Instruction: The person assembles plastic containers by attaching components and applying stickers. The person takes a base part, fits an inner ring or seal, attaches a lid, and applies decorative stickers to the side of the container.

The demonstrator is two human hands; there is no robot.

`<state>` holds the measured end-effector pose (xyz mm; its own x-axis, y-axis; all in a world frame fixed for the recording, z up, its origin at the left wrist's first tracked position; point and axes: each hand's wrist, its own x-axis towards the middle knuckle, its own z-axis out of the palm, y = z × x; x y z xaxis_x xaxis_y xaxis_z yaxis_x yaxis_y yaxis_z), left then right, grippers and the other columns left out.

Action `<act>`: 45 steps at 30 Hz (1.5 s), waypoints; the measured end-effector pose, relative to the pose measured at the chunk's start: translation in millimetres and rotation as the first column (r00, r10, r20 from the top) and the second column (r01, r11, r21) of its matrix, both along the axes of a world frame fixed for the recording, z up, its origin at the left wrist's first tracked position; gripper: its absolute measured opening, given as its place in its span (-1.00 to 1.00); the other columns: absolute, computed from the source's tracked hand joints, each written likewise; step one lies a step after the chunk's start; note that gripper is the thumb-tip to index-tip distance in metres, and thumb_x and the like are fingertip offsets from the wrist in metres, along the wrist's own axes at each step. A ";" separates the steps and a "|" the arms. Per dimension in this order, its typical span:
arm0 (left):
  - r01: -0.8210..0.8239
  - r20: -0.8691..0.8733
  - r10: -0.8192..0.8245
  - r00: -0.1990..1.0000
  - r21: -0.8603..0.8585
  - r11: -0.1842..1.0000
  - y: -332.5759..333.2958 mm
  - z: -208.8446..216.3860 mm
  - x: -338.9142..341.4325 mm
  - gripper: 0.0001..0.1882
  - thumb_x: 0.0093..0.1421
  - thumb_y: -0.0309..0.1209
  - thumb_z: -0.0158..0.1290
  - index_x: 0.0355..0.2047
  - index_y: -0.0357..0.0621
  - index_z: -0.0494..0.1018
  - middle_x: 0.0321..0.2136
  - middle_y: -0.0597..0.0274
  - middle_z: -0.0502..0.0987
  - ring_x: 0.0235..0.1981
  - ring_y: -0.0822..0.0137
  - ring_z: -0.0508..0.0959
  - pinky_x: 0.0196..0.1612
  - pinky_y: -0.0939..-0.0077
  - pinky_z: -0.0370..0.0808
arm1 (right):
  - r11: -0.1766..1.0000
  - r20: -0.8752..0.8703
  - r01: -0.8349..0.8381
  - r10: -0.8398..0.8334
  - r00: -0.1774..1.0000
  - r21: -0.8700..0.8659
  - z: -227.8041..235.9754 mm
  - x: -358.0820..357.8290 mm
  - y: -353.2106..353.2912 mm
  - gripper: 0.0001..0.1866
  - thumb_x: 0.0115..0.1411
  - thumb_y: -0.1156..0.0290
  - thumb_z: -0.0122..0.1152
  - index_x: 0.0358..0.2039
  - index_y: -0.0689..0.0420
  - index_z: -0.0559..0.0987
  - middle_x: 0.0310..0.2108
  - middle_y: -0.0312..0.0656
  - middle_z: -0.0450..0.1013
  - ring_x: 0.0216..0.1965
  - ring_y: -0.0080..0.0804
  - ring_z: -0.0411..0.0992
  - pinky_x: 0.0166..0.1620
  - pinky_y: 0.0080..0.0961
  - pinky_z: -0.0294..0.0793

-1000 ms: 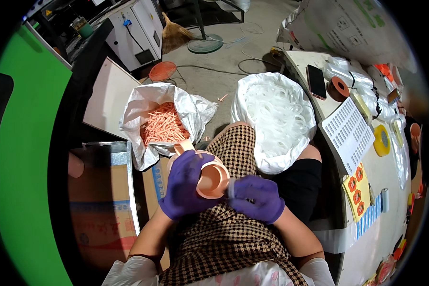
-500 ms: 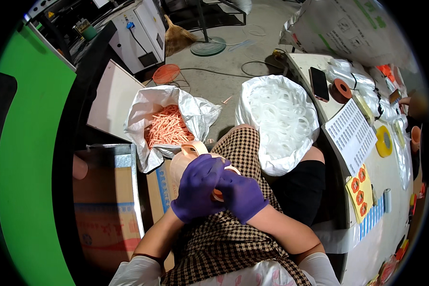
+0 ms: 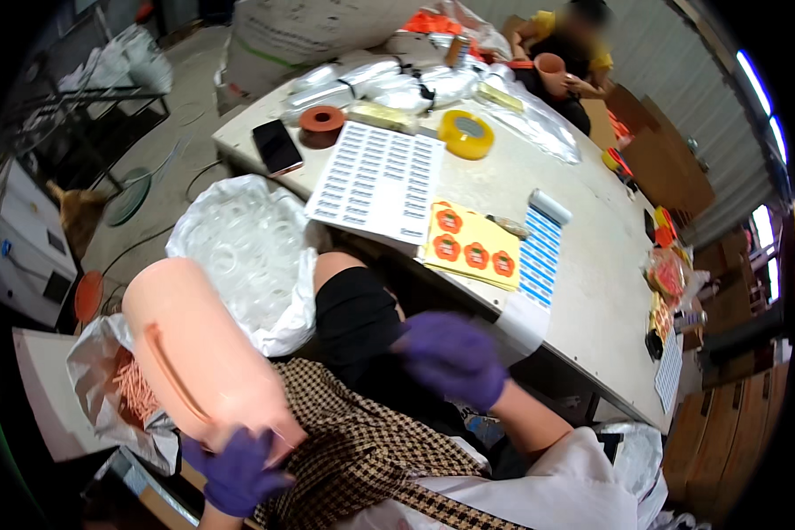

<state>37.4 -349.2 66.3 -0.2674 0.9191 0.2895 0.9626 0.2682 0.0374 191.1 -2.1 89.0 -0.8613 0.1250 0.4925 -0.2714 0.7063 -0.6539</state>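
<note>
A peach plastic jug (image 3: 205,340) with a long side handle lies tilted over my lap at the left. My left hand (image 3: 238,473), in a purple glove, is closed round its narrower near end, and some of the fingers hide that end. My right hand (image 3: 450,358), gloved in purple too, is off the jug, in front of the table's near edge. Motion smears its fingers, so I cannot tell whether they hold anything. Nearest to it are a yellow sheet of red flower-shaped stickers (image 3: 475,246) and a roll of blue-and-white labels (image 3: 543,256).
Beyond the jug stand a white sack of clear plastic rings (image 3: 247,252) and a sack of thin peach pieces (image 3: 132,389). The table (image 3: 583,291) carries a phone (image 3: 276,147), a printed label sheet (image 3: 380,181) and yellow tape (image 3: 466,134). Another person (image 3: 561,62) sits across it.
My view has swung right toward the table. My right hand has left the jug and moved right. My left hand keeps hold of the jug, which now lies lengthwise at the left.
</note>
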 end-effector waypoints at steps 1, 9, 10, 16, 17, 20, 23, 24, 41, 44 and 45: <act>0.141 0.053 -0.139 0.989 -0.050 0.989 5.2 -14.6 0.6 -0.52 0.22 0.06 0.07 -0.04 0.00 0.51 -0.04 0.22 0.53 0.02 0.12 0.52 0.26 -0.10 0.23 | 0.969 -0.032 0.245 -0.247 0.969 -0.041 -14.3 26.9 22.9 -0.68 0.12 0.57 0.35 -0.07 0.13 0.65 -0.15 -0.08 0.58 -0.05 -0.11 0.54 0.04 -0.26 0.52; 0.480 -0.154 -0.485 0.861 -0.074 0.874 64.8 -87.3 9.2 -0.62 0.00 -0.02 0.25 -0.10 0.59 0.59 0.01 0.66 0.55 -0.08 0.54 0.53 -0.01 0.06 0.32 | 0.670 0.139 0.701 -0.740 0.658 0.245 -97.4 137.7 155.2 -0.54 0.07 0.37 0.44 0.01 0.13 0.60 0.02 -0.03 0.47 0.02 -0.09 0.48 0.03 -0.27 0.54; 0.467 -0.124 -0.478 0.869 -0.108 0.877 62.2 -89.7 8.0 -0.61 0.16 -0.05 0.08 0.03 0.59 0.49 0.14 0.65 0.46 0.04 0.57 0.49 0.04 0.11 0.31 | 0.688 0.177 0.707 -0.726 0.665 0.163 -104.5 141.0 159.5 -0.53 0.08 0.36 0.44 0.02 0.14 0.60 0.05 -0.04 0.46 0.01 -0.12 0.50 0.01 -0.32 0.58; 0.353 -0.094 -0.390 0.916 -0.272 0.895 56.6 -83.6 15.0 -0.58 0.27 -0.16 -0.05 0.12 0.70 0.41 0.12 0.73 0.47 0.04 0.68 0.48 0.00 0.18 0.30 | 0.562 0.203 0.805 -0.825 0.528 0.191 -109.8 167.9 160.5 -0.58 0.05 0.39 0.47 -0.04 0.12 0.63 -0.04 -0.13 0.55 -0.12 -0.28 0.59 -0.09 -0.42 0.63; 0.352 -0.109 -0.393 0.913 -0.276 0.894 57.9 -81.8 16.1 -0.58 0.27 -0.18 -0.05 0.11 0.71 0.41 0.10 0.73 0.48 0.02 0.69 0.48 -0.01 0.19 0.30 | 0.534 0.224 0.819 -0.842 0.491 0.212 -106.3 165.8 157.5 -0.59 0.04 0.40 0.48 -0.06 0.12 0.64 -0.07 -0.15 0.57 -0.15 -0.30 0.60 -0.10 -0.43 0.62; 0.401 -0.125 -0.432 0.893 -0.215 0.891 63.6 -82.7 14.8 -0.56 0.25 -0.21 -0.05 0.11 0.70 0.42 0.06 0.73 0.50 0.01 0.69 0.48 -0.01 0.19 0.30 | 0.515 0.192 0.857 -0.842 0.503 0.012 -115.6 176.6 160.7 -0.62 -0.01 0.46 0.51 -0.13 0.15 0.64 -0.11 -0.15 0.58 -0.20 -0.34 0.61 -0.12 -0.46 0.60; 0.406 -0.169 -0.429 0.887 -0.152 0.901 61.3 -90.8 13.7 -0.53 0.25 -0.24 -0.06 0.13 0.68 0.41 0.09 0.71 0.48 0.01 0.65 0.49 -0.02 0.19 0.31 | 0.521 0.227 0.831 -0.800 0.555 -0.197 -122.5 181.1 164.7 -0.65 -0.05 0.51 0.53 -0.21 0.16 0.65 -0.14 -0.14 0.59 -0.09 -0.30 0.59 -0.03 -0.42 0.57; 0.398 -0.184 -0.419 0.889 -0.139 0.907 59.2 -93.5 13.3 -0.53 0.25 -0.25 -0.06 0.13 0.68 0.41 0.11 0.71 0.47 0.02 0.64 0.49 -0.02 0.19 0.31 | 0.529 0.227 0.825 -0.794 0.564 -0.200 -125.7 182.7 167.9 -0.65 -0.05 0.51 0.53 -0.21 0.16 0.65 -0.14 -0.14 0.59 -0.09 -0.30 0.59 -0.03 -0.42 0.57; 0.419 -0.395 -0.488 0.779 -0.251 0.873 60.4 -102.0 7.3 -0.38 0.36 -0.22 -0.16 0.41 0.51 -0.01 0.37 0.57 0.19 0.39 0.50 0.17 0.48 0.04 -0.08 | 0.933 0.331 0.086 0.037 0.943 -0.349 -38.6 -141.6 -0.5 -0.86 0.10 0.41 0.41 -0.38 0.20 0.66 -0.33 -0.24 0.47 -0.25 -0.43 0.45 -0.16 -0.48 0.45; 0.356 -0.811 -0.444 0.382 -0.314 0.880 59.7 -118.9 1.3 -0.38 0.35 -0.26 -0.13 0.39 0.51 0.04 0.36 0.58 0.22 0.37 0.55 0.22 0.48 0.05 -0.08 | 0.881 0.445 0.113 0.118 0.888 -0.459 -38.1 -167.4 -10.8 -0.81 0.13 0.33 0.43 -0.41 0.20 0.66 -0.38 -0.20 0.45 -0.33 -0.40 0.44 -0.20 -0.47 0.45; 0.283 -0.912 -0.400 0.087 -0.362 0.888 59.5 -121.7 1.2 -0.38 0.34 -0.27 -0.13 0.38 0.51 0.06 0.36 0.58 0.24 0.36 0.56 0.23 0.48 0.06 -0.08 | 0.909 0.489 0.109 0.113 0.865 -0.403 -37.8 -170.5 -9.7 -0.79 0.13 0.32 0.43 -0.41 0.21 0.66 -0.39 -0.19 0.45 -0.34 -0.40 0.44 -0.21 -0.46 0.45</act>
<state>38.6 -289.7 -55.4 0.5133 0.8575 -0.0340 0.1951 -0.1552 -0.9684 20.6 -11.9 51.2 -0.9725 0.2146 -0.0905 0.1627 0.3480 -0.9233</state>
